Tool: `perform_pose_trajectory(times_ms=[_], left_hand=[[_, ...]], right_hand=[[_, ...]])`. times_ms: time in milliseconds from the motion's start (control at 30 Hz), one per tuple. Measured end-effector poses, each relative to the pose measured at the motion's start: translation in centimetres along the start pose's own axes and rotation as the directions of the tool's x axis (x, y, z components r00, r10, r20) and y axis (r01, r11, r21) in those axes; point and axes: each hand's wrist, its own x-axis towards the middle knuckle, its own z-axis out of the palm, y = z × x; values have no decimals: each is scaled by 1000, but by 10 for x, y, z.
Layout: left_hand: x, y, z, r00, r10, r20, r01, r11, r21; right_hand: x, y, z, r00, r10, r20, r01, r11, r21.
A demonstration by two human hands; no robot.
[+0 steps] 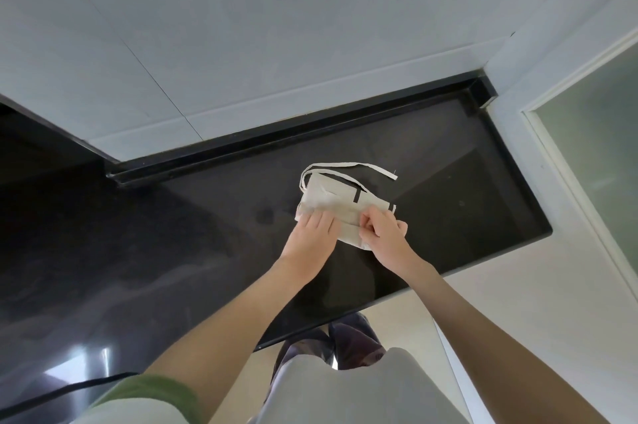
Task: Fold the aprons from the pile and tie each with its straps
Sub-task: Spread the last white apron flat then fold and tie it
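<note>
Head view: 2 bare forearms reach forward from the bottom of the frame over the worktop's near edge, with a green sleeve (155, 389) at the left shoulder. A black cable (69, 389) lies on the near-left worktop.

Left hand (310, 230): palm down, fingers straight, grip apart, pressing flat on the near-left part of the apron (331, 202). Right hand (383, 233): fingers curled, grip clamped on the apron's near-right edge in a pinch.

The black glossy worktop (172, 233) has wide bare surface to the left of the hands. Its right end lies near the apron, and its near edge runs diagonally under the forearms.

The apron is off-white, folded to a compact flat packet that lies on the worktop's right half, with 2 short dark marks on its right side. The straps (345, 167) loop out from its far-left corner and trail right across the worktop.

Beyond is a raised black ledge (276, 136), then a white tiled wall (241, 43). A frosted glass panel (593, 147) is at the right.
</note>
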Motion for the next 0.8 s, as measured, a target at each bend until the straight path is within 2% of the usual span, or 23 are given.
perform_pose_trajectory(times_ms=[133,200,267,333,433,533,633,700,767,800], left_hand=[[-25,18,13,973,-76,217,80,997,-6],[-26,23,14,965,-101,241,101,995,14],[-21,24,12,961,-102,256,105,994,5],[-14,25,10,965,-92,247,91,996,15],[-5,25,11,963,-60,264,50,998,45],[8,30,13,957,-96,275,67,991,115],[20,36,8,930,-125,346,47,973,226],[24,35,3,921,-92,379,-8,967,254],[26,25,0,947,-5,321,-63,977,203],[28,19,-5,947,34,319,-84,986,144]], right_hand=[[3,-10,0,985,169,-21,-164,974,159],[5,-12,-2,974,226,14,-223,941,253],[6,-15,-8,962,252,101,-270,844,463],[7,-16,-15,951,258,170,-309,759,574],[11,-19,-19,937,270,222,-349,736,580],[13,-19,-23,925,260,277,-378,714,590],[8,-19,-36,935,163,315,-332,717,613],[2,-18,-42,956,88,278,-254,722,644],[-6,-16,-44,981,27,191,-134,806,576],[-10,-14,-45,988,-33,152,-37,898,439]])
